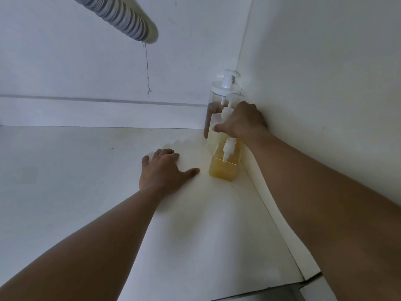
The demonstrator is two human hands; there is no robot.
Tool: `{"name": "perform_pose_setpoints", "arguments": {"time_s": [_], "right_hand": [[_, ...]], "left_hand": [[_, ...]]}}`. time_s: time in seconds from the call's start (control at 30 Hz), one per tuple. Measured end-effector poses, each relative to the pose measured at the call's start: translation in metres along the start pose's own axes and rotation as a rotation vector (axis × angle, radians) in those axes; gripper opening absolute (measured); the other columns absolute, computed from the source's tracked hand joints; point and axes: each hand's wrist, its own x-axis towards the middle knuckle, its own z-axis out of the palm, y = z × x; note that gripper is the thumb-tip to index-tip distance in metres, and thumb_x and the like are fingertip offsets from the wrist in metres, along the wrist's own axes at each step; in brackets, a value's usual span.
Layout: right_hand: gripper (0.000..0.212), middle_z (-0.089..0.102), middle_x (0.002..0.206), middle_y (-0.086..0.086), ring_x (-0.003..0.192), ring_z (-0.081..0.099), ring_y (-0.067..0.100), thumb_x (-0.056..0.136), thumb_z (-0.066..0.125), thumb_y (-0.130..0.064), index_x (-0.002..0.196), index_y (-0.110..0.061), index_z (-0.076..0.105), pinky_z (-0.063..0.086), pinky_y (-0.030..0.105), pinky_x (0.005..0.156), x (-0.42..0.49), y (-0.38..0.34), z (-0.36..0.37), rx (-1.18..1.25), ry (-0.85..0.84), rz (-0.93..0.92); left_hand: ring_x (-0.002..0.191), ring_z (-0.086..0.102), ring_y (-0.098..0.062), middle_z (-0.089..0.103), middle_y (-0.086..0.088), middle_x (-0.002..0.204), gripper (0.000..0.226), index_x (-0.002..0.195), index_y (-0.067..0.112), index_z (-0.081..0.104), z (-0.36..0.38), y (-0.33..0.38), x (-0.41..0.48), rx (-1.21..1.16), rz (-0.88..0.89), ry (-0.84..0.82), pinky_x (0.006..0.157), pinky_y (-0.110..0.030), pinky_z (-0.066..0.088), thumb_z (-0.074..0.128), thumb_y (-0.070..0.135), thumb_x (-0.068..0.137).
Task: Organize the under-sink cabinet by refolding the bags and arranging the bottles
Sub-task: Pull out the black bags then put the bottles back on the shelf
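Head view, inside the white cabinet (86,61). Along the right wall (314,83), toward the back corner, a close row of three pump bottles: round clear bottle (213,109) with brown liquid rearmost, pale bottle (213,137) in the middle, small square amber bottle (222,170) in front. Right hand (240,121) curled round the pale bottle's top, thumb across its shoulder. Left hand (165,170) flat on the cabinet floor (86,170), fingers spread, holding nothing, near the small square amber bottle. Overhead at left, a corrugated drain hose (128,20).
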Motion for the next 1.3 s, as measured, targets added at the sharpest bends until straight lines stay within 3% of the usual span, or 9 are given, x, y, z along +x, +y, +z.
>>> {"name": "perform_pose_setpoints", "arguments": {"time_s": [0.2,0.43,0.73,0.9,0.97,1.1,1.13,1.3], "right_hand": [[0.066,0.057,0.088,-0.004,0.082,0.056,0.020,0.061,0.082,-0.065,0.105,-0.024,0.055,0.043,0.031,0.066,-0.005,-0.001,-0.006,-0.043,0.006,-0.044],[0.056,0.068,0.109,0.005,0.102,0.066,0.027,0.075,0.082,-0.048,0.117,-0.018,0.060,0.044,0.031,0.071,-0.013,0.000,-0.002,-0.064,0.150,-0.126],[0.049,0.068,0.107,0.009,0.100,0.067,0.030,0.080,0.081,-0.044,0.110,-0.011,0.061,0.046,0.036,0.069,-0.009,0.000,0.005,-0.151,0.192,-0.073],[0.029,0.065,0.106,0.005,0.101,0.065,0.029,0.090,0.070,-0.037,0.108,-0.018,0.058,0.043,0.034,0.069,-0.014,-0.006,-0.011,-0.086,0.119,-0.077],[0.041,0.065,0.108,0.004,0.101,0.064,0.027,0.087,0.069,-0.049,0.112,-0.019,0.058,0.042,0.034,0.070,-0.029,-0.009,-0.020,-0.137,0.054,-0.076],[0.088,0.056,0.119,0.005,0.108,0.057,0.027,0.064,0.077,-0.071,0.129,-0.019,0.050,0.042,0.036,0.074,-0.070,-0.013,-0.010,-0.391,-0.070,-0.143],[0.089,0.051,0.124,0.007,0.111,0.054,0.027,0.065,0.080,-0.066,0.133,-0.018,0.047,0.042,0.038,0.075,-0.076,-0.011,-0.003,-0.442,-0.086,-0.161],[0.047,0.035,0.133,0.010,0.110,0.051,0.029,0.088,0.070,-0.023,0.131,-0.014,0.053,0.043,0.039,0.071,-0.083,0.007,0.004,-0.451,-0.114,-0.152]], "left_hand": [[0.141,0.035,-0.016,0.049,0.004,0.147,0.088,0.138,0.023,0.057,-0.001,0.000,-0.001,-0.001,0.009,0.005,0.120,-0.048,0.017,0.053,0.085,0.076],[0.141,0.035,-0.016,0.049,0.002,0.147,0.086,0.138,0.022,0.057,-0.002,0.001,-0.002,0.006,0.014,0.010,0.120,-0.049,0.018,0.053,0.083,0.077],[0.142,0.035,-0.016,0.048,0.003,0.148,0.088,0.139,0.022,0.057,-0.001,0.001,-0.001,0.006,0.009,0.004,0.120,-0.048,0.017,0.052,0.084,0.077],[0.141,0.036,-0.016,0.049,0.003,0.148,0.087,0.138,0.022,0.057,-0.004,0.002,-0.004,0.007,0.003,-0.005,0.120,-0.048,0.018,0.051,0.084,0.077],[0.142,0.036,-0.016,0.048,0.002,0.150,0.084,0.138,0.023,0.057,-0.005,0.003,-0.006,0.018,0.009,-0.016,0.120,-0.048,0.018,0.050,0.083,0.079],[0.145,0.034,-0.018,0.045,0.000,0.153,0.078,0.140,0.023,0.055,-0.004,0.002,-0.014,0.025,0.021,-0.014,0.122,-0.046,0.017,0.050,0.077,0.085],[0.145,0.034,-0.017,0.045,-0.001,0.153,0.077,0.141,0.023,0.055,-0.003,0.001,-0.015,0.025,0.022,-0.015,0.123,-0.046,0.017,0.050,0.076,0.085],[0.145,0.034,-0.016,0.044,0.000,0.154,0.074,0.142,0.024,0.054,-0.006,0.001,-0.022,0.016,0.020,-0.026,0.123,-0.043,0.016,0.050,0.074,0.087]]}}
